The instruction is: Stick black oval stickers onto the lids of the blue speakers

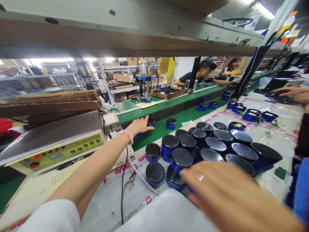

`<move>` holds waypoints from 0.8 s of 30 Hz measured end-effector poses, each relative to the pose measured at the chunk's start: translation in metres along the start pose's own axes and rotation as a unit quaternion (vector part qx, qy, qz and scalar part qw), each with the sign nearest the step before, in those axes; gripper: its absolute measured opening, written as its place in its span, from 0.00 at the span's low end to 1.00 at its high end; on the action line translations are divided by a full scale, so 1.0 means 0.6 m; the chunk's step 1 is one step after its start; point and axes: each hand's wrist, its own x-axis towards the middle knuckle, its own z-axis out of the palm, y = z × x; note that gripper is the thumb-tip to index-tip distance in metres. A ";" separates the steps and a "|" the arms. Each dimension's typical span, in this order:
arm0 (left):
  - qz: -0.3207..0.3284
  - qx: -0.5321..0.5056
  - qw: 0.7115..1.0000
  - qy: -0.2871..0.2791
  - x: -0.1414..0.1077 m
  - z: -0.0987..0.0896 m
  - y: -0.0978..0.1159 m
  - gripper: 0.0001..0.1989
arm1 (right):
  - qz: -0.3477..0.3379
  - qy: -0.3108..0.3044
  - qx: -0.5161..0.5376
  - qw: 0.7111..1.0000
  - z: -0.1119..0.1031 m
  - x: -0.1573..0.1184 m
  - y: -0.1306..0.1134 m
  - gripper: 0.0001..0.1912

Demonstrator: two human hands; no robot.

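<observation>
Fingers of the left hand [138,125] are half-spread at a black-topped can [151,121] on the green belt [158,132], grip unclear. Picking or placing seems in hand; lifting would call for pinching its rim. Right fingers [193,177], blurred, hold unclear, hover beside clustered cans [182,158].

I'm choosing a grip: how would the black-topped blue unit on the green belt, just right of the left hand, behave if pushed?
The blue unit would probably slide, not tip: it sits squat and flat. Being round, it might roll on edge. Its glossy black top may feel slippery.
</observation>
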 end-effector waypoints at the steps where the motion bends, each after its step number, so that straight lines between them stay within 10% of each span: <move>1: -0.007 -0.003 1.000 0.006 -0.011 -0.018 0.001 0.37 | -0.075 -0.012 0.017 0.997 0.023 0.029 -0.054 0.17; 4: -0.010 -0.014 1.000 0.011 -0.058 -0.076 0.004 0.41 | -0.145 -0.057 0.016 0.988 0.106 0.083 -0.142 0.18; 8: -0.024 -0.026 0.999 -0.025 -0.140 -0.115 0.020 0.40 | -0.160 -0.093 0.011 0.983 0.168 0.092 -0.137 0.14; 24: -0.133 -0.139 0.980 -0.041 -0.187 -0.017 0.118 0.40 | -0.119 -0.014 -0.003 0.993 0.122 0.041 -0.168 0.16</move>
